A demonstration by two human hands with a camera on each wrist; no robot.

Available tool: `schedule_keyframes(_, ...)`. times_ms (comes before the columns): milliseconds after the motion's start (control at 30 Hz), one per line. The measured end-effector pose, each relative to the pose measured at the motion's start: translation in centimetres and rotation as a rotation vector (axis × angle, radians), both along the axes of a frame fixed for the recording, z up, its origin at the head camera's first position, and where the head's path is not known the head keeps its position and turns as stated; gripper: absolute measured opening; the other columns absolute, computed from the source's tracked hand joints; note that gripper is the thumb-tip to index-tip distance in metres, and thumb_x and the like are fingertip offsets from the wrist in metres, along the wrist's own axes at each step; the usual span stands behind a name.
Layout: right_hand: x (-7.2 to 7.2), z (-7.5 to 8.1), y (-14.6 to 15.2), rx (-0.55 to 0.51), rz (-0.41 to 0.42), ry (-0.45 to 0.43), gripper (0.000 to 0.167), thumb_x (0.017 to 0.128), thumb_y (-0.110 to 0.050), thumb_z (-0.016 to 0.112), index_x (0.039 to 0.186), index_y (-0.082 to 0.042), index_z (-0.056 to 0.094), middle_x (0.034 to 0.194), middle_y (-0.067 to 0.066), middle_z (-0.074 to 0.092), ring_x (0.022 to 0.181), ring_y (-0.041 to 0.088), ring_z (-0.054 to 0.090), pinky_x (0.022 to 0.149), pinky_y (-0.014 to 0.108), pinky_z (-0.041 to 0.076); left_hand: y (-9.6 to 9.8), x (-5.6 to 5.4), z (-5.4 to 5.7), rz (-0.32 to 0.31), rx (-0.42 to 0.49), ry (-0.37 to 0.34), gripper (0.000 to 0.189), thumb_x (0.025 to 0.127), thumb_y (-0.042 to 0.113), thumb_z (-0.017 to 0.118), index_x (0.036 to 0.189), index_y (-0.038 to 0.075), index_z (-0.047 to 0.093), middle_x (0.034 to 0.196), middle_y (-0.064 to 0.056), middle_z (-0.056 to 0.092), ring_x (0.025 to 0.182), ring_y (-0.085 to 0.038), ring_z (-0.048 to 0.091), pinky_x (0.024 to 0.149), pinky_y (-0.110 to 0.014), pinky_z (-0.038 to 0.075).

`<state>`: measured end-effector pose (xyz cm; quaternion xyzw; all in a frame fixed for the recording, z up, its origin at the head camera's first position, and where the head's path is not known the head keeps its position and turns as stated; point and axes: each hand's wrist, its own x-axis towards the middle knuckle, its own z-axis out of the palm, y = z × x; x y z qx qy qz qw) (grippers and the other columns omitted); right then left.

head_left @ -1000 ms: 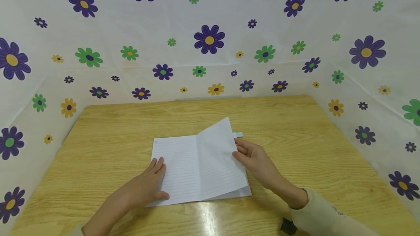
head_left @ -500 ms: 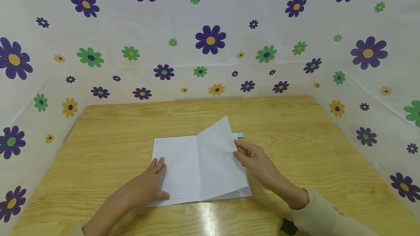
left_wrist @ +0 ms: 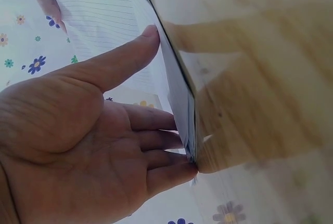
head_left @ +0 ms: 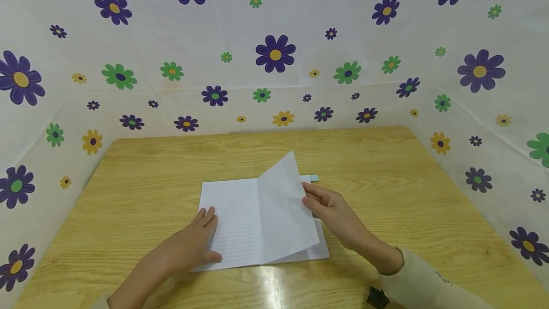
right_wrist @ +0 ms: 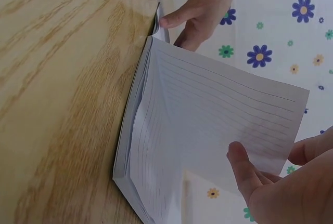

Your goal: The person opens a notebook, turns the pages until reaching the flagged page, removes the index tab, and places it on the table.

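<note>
the notebook [head_left: 238, 232] lies open on the wooden counter [head_left: 171, 161], between the two hands and well apart from the far edge, with wood grain showing on all sides of it. the left hand [head_left: 194, 241] rests over the notebook's left edge, fingers stretched out and thumb set apart from them; in the left wrist view the thumb tip touches the paper close to its border. the right hand [head_left: 330, 206] pinches the raised page [head_left: 285, 213] by its outer edge, thumb on the lined face and fingers behind. that page stands tilted up from the fold, its top corner poking above the notebook's upper edge, and a gap opens beneath it to the leaves on the right half. a light blue tab [head_left: 314, 178] sticks out past the notebook's upper right edge, just above the right hand. near the bottom, a small dark object [head_left: 377, 296] sits beside the pale right sleeve [head_left: 429, 278]. a flowered cloth [head_left: 193, 37] rises along the counter's far edge and both sides.
</note>
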<state>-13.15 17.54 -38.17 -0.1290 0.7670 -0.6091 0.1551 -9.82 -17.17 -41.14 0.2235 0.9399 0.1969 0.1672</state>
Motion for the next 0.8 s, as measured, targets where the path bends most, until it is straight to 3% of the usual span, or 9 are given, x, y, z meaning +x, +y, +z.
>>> schedule_keyframes(567,-0.2,0.0,-0.5,-0.036,0.029,0.017,0.057,0.111,-0.025,0.052,0.158,0.003,0.035,0.164,0.017,0.034,0.146,0.036,0.04,0.112,0.048,0.044,-0.5,0.3,0.6,0.044,-0.001,0.014,0.084,0.093,0.035,0.077,0.146,-0.02,0.041,0.159,-0.039,0.024,0.148,-0.059,0.016,0.117,-0.064,0.026)
schedule_keyframes(800,-0.3,0.0,-1.1,-0.059,0.025,0.001,0.059,0.11,-0.034,0.052,0.157,-0.001,0.04,0.161,0.014,0.041,0.14,0.035,0.047,0.107,0.044,0.049,-0.6,0.4,0.8,0.021,0.0,0.064,0.083,0.096,0.04,0.073,0.147,-0.018,0.042,0.159,-0.038,0.027,0.148,-0.057,0.02,0.116,-0.063,0.029)
